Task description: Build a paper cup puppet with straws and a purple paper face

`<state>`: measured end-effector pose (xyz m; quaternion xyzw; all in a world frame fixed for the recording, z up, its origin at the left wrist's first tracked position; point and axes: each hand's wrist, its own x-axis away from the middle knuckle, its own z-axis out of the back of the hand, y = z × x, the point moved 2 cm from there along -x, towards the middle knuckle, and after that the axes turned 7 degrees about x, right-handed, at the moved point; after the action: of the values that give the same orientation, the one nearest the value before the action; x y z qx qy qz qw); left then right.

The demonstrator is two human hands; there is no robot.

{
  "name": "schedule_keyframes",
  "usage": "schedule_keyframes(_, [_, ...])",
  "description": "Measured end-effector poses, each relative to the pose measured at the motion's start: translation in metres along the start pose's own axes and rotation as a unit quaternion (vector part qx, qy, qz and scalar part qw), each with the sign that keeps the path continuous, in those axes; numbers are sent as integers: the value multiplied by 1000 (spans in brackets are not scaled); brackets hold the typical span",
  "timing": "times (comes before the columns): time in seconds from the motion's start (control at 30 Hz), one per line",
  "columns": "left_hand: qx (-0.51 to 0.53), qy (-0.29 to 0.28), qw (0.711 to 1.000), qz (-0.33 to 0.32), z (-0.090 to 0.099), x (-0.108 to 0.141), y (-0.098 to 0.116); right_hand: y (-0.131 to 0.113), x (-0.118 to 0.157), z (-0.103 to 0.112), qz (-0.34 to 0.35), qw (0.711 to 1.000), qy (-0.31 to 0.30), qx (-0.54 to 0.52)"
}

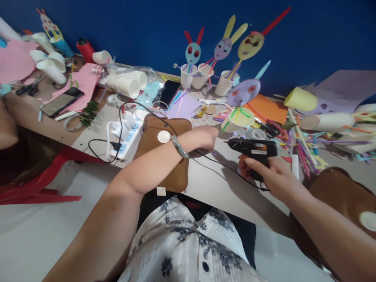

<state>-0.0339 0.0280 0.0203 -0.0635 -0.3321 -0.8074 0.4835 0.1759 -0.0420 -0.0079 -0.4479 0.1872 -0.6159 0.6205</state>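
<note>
My right hand (264,170) is wrapped round the handle of a black glue gun (254,148), whose nozzle points left. My left hand (205,139) is closed above the table, near the nozzle; what its fingers hold, if anything, is hidden. Just behind both hands stands a pale yellow cup (238,120) with green pipe cleaners and a purple paper face (243,93) with one light blue ear. The glue gun's black cable (216,161) runs left under my left wrist, past a brown cushion-like pouch (164,156).
Several white cups with paper-faced figures (193,53) stand along the blue wall. Left are a power strip (129,135), a phone (63,102) and scissors (31,88). Pipe cleaners (302,152) and tape (256,134) lie right. Another person's arm (7,125) shows at far left.
</note>
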Motion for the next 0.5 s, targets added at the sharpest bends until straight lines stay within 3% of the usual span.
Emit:
schedule_keyframes(0.07, [7,-2,1000,0,1,2,0,0,0,1,-36,993,12,-111])
schedule_keyframes(0.2, [14,-3,1000,1,1,3,0,-5,2,2,-32,973,16,-227])
schedule_keyframes(0.5, [2,-4,1000,3,-1,-3,-1,-4,10,-1,-6,981,-43,-187])
